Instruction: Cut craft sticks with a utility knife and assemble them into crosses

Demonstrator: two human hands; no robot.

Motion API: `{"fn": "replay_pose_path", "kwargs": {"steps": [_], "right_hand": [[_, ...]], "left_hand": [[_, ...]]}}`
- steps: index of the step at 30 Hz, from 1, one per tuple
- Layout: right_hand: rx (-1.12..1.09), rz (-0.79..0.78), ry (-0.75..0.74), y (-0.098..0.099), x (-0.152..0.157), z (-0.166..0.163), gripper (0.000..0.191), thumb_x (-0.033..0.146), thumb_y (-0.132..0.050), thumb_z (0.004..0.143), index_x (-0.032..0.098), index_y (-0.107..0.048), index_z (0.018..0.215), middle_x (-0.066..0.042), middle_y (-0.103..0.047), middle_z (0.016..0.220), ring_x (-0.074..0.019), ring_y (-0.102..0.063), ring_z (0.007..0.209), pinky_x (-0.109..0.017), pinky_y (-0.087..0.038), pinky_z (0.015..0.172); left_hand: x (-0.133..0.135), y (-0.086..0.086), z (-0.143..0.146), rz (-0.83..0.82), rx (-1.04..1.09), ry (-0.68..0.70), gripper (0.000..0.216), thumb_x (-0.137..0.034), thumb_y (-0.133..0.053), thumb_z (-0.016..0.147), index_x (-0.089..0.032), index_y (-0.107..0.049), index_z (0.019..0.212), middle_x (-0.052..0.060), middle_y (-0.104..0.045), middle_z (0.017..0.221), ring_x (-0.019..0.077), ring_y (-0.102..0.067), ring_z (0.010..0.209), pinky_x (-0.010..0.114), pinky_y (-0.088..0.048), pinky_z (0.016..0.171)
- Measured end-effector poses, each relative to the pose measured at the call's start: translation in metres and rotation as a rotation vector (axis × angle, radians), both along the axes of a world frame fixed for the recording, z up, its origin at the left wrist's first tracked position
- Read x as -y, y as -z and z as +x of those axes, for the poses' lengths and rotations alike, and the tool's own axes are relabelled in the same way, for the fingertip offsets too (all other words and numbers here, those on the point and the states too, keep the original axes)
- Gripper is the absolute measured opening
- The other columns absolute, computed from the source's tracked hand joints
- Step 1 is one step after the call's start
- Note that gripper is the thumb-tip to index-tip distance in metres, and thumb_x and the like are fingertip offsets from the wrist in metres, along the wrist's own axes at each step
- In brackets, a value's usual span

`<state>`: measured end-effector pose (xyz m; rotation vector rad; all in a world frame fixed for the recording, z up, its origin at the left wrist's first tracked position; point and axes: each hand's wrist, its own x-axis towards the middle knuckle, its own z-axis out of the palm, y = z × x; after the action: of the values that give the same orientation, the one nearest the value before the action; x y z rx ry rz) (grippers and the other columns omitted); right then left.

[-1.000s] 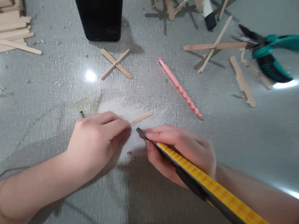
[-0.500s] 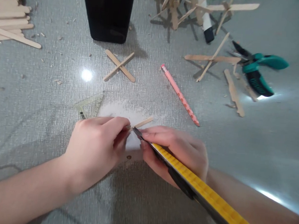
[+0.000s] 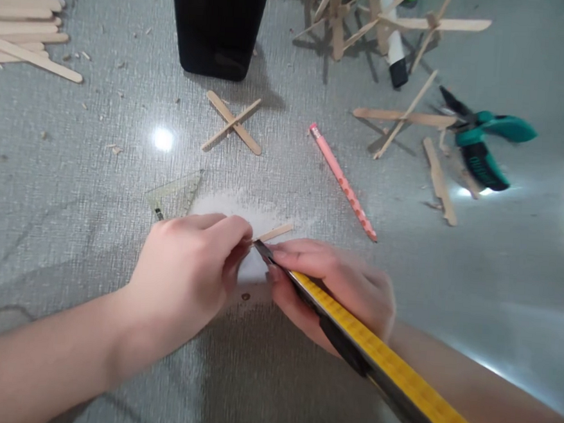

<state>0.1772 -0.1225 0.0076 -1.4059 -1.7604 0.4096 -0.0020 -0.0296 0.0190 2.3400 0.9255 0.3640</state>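
bright overhead light, glare spots on the grey table [image 3: 72,177], soft shadows, edges warped and slightly blurred

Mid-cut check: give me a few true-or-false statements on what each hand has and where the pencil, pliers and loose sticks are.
1. The right hand grips a yellow utility knife. True.
2. The left hand lies flat and empty. False: its fingers pinch a short wooden stick, with the knife's blade tip right beside them.
3. The pink pencil is held in a hand. False: it lies free on the table, beyond the right hand.
4. Two crossed sticks lie on the table beyond the hands. True.
5. The green pliers lie at the table's left edge. False: they lie far right.
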Motion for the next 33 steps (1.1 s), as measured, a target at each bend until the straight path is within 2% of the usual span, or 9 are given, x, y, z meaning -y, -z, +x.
{"fn": "replay_pose_path", "kwargs": {"steps": [8, 13, 19, 24, 29, 33], "right_hand": [[0.015, -0.005, 0.007, 0.002, 0.002, -0.003, 0.026, 0.003, -0.065, 0.086, 0.020, -0.063, 0.105, -0.003, -0.075, 0.084, -0.0187, -0.076, 0.081, -0.029, -0.065, 0.071], [0.028, -0.043, 0.083, -0.003, 0.005, -0.010, 0.024, 0.004, -0.065, 0.087, 0.022, -0.062, 0.102, -0.001, -0.073, 0.077, -0.0192, -0.075, 0.072, -0.028, -0.062, 0.058], [0.065, -0.063, 0.145, -0.007, 0.007, -0.018, 0.023, 0.007, -0.064, 0.089, 0.025, -0.061, 0.102, 0.000, -0.072, 0.072, -0.0194, -0.072, 0.063, -0.029, -0.056, 0.046], [0.097, -0.062, 0.130, -0.009, 0.004, -0.022, 0.022, 0.003, -0.063, 0.086, 0.024, -0.059, 0.090, 0.003, -0.069, 0.066, -0.0174, -0.070, 0.061, -0.027, -0.055, 0.048], [0.077, -0.074, 0.128, -0.012, 0.001, -0.024, 0.025, 0.000, -0.061, 0.086, 0.023, -0.059, 0.094, 0.003, -0.064, 0.062, -0.0156, -0.065, 0.055, -0.026, -0.050, 0.044], [0.089, -0.038, 0.132, -0.009, 0.006, -0.023, 0.022, 0.002, -0.063, 0.087, 0.022, -0.060, 0.096, 0.000, -0.069, 0.072, -0.0166, -0.069, 0.061, -0.026, -0.055, 0.050]], "left_hand": [[-0.002, 0.001, 0.002, -0.001, -0.066, 0.001, 0.019, -0.013, -0.051, 0.082, -0.020, -0.068, 0.084, -0.002, -0.070, 0.070, 0.0121, -0.061, 0.057, 0.023, -0.038, 0.052], [-0.002, 0.000, 0.008, 0.018, -0.184, -0.023, 0.017, -0.015, -0.051, 0.083, -0.021, -0.066, 0.089, -0.001, -0.071, 0.073, 0.0156, -0.065, 0.060, 0.026, -0.036, 0.052], [0.001, 0.002, 0.008, 0.048, -0.177, -0.001, 0.017, -0.010, -0.049, 0.082, -0.020, -0.062, 0.085, 0.000, -0.068, 0.072, 0.0157, -0.058, 0.056, 0.029, -0.031, 0.050], [0.002, 0.001, 0.010, 0.030, -0.164, 0.015, 0.015, -0.009, -0.052, 0.080, -0.021, -0.060, 0.085, 0.000, -0.068, 0.073, 0.0156, -0.055, 0.058, 0.030, -0.030, 0.051], [0.003, -0.002, 0.010, 0.024, -0.178, 0.031, 0.014, -0.009, -0.055, 0.076, -0.021, -0.058, 0.082, 0.000, -0.064, 0.071, 0.0154, -0.052, 0.058, 0.031, -0.033, 0.051], [0.005, -0.003, 0.009, 0.066, -0.199, 0.073, 0.016, -0.006, -0.058, 0.072, -0.021, -0.056, 0.076, -0.001, -0.059, 0.069, 0.0156, -0.049, 0.057, 0.031, -0.031, 0.048]]}}
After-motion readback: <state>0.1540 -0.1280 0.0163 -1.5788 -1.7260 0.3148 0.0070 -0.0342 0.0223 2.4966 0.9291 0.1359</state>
